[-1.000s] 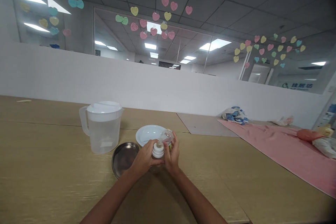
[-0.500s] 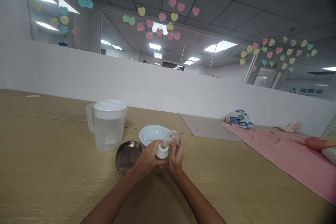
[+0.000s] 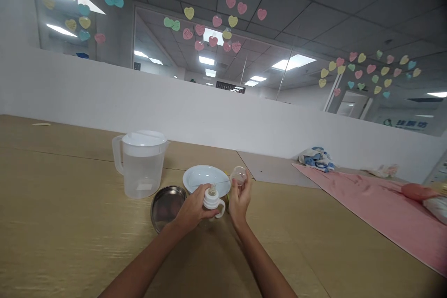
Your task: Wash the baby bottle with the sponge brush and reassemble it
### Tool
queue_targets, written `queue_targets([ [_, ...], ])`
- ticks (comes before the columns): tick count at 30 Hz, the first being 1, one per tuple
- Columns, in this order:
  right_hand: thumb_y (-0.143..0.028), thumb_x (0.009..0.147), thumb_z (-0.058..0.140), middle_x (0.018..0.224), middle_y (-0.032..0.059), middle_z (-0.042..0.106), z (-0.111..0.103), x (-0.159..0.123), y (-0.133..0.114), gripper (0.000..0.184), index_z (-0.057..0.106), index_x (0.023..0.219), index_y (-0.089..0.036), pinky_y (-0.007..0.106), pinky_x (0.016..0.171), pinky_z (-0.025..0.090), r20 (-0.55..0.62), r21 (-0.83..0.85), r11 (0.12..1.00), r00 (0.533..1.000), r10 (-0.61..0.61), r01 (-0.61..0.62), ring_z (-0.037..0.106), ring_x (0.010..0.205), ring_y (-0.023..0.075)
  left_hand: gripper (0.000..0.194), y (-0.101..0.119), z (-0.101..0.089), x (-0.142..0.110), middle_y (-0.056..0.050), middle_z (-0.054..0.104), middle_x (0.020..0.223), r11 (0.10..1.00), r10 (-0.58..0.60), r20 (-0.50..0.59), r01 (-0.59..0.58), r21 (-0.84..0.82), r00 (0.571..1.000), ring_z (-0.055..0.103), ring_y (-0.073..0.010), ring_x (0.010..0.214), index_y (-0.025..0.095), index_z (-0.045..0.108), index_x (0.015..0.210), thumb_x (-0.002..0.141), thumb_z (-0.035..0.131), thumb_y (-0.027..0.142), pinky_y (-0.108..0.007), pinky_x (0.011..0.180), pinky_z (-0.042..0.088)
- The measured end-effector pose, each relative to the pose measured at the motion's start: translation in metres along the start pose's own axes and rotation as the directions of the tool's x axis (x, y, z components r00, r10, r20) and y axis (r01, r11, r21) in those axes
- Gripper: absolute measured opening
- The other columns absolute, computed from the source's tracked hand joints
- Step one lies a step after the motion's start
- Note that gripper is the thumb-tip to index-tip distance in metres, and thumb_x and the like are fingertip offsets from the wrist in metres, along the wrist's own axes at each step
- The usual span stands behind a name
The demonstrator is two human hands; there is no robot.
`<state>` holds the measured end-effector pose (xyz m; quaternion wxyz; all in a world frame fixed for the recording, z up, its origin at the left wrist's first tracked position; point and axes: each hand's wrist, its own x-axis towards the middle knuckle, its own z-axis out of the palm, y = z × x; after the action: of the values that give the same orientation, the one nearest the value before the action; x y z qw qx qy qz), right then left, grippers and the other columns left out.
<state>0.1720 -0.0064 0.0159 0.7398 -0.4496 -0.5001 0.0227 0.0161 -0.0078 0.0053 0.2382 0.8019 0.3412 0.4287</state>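
A baby bottle with a white collar, a side handle and a bare teat on top is gripped by my left hand. To its right, my right hand pinches a clear dome-shaped bottle cap, held apart from the bottle. Just behind the bottle lies a white oval plate with a thin stick-like object across it. Left of my left hand is a shallow metal dish, partly covered by that hand. The lower part of the bottle is mostly hidden by my fingers.
A clear lidded pitcher stands at the left behind the metal dish. On the right a pink cloth covers the table, with a blue-and-white bundled cloth and an orange-red object. A white wall borders the table's back.
My right hand has moved right, taking the clear cap away from the bottle. The teat and side handle now show. My left hand keeps its grip on the bottle.
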Motion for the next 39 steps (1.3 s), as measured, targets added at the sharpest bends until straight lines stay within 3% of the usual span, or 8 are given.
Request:
queue_targets([
  [3,-0.036,0.085,0.045,0.126,0.0130,0.046,-0.001,-0.001,0.009,0.043,0.045,0.126,-0.020,0.037,0.087,0.043,0.098,-0.102,0.994,0.995,-0.023,0.033,0.054,0.098,0.0200,0.072,-0.001,0.001,0.000,-0.008,0.048,0.130,1.000,0.011,-0.020,-0.011,-0.003,1.000,0.047,-0.0254,0.117,0.022,0.036,0.129,0.066,0.069,0.035,-0.037,0.098,0.037],
  [6,-0.028,0.084,0.044,0.126,0.0120,0.044,0.000,-0.004,0.014,0.038,0.050,0.121,-0.021,0.037,0.086,0.043,0.168,-0.117,0.992,0.985,-0.025,0.045,0.054,0.096,0.0192,0.070,0.000,0.001,0.000,-0.008,0.047,0.131,0.999,0.034,-0.002,-0.034,0.003,0.999,0.045,-0.0248,0.119,0.024,0.035,0.130,0.068,0.067,0.035,-0.038,0.100,0.035],
  [14,-0.012,0.072,0.043,0.114,0.0076,0.053,0.002,-0.007,0.019,0.046,0.055,0.115,-0.021,0.034,0.081,0.046,0.283,-0.117,0.993,0.959,0.022,0.012,0.056,0.080,0.0164,0.063,0.001,0.000,0.000,-0.007,0.051,0.126,1.000,0.017,-0.004,-0.017,-0.019,1.000,0.048,-0.0238,0.115,0.024,0.040,0.125,0.069,0.067,0.034,-0.037,0.098,0.036],
  [27,-0.008,0.063,0.044,0.114,0.0062,0.057,0.005,-0.005,0.023,0.050,0.063,0.109,-0.020,0.028,0.079,0.047,0.297,-0.038,0.996,0.950,0.091,-0.084,0.057,0.073,0.0130,0.060,-0.001,0.002,0.003,-0.005,0.056,0.119,0.998,-0.023,-0.042,0.021,-0.055,0.999,0.053,-0.0222,0.108,0.022,0.045,0.118,0.064,0.069,0.029,-0.033,0.093,0.040],
  [33,-0.012,0.066,0.051,0.116,0.0080,0.057,0.007,-0.006,0.019,0.061,0.049,0.126,-0.020,0.028,0.073,0.048,0.210,-0.051,0.992,0.970,0.121,-0.113,0.054,0.064,0.0110,0.060,-0.003,0.004,0.002,-0.006,0.057,0.117,0.996,-0.004,-0.072,-0.003,-0.092,0.997,0.054,-0.0224,0.107,0.022,0.047,0.115,0.061,0.071,0.029,-0.033,0.092,0.040],
  [39,-0.014,0.066,0.054,0.118,0.0100,0.055,0.008,-0.006,0.020,0.062,0.045,0.127,-0.019,0.029,0.072,0.048,0.215,-0.014,0.989,0.966,0.145,-0.145,0.056,0.062,0.0102,0.056,-0.004,0.004,0.002,-0.005,0.059,0.109,0.994,-0.023,-0.059,0.017,-0.106,0.998,0.056,-0.0209,0.098,0.021,0.047,0.111,0.062,0.071,0.031,-0.032,0.085,0.042],
])
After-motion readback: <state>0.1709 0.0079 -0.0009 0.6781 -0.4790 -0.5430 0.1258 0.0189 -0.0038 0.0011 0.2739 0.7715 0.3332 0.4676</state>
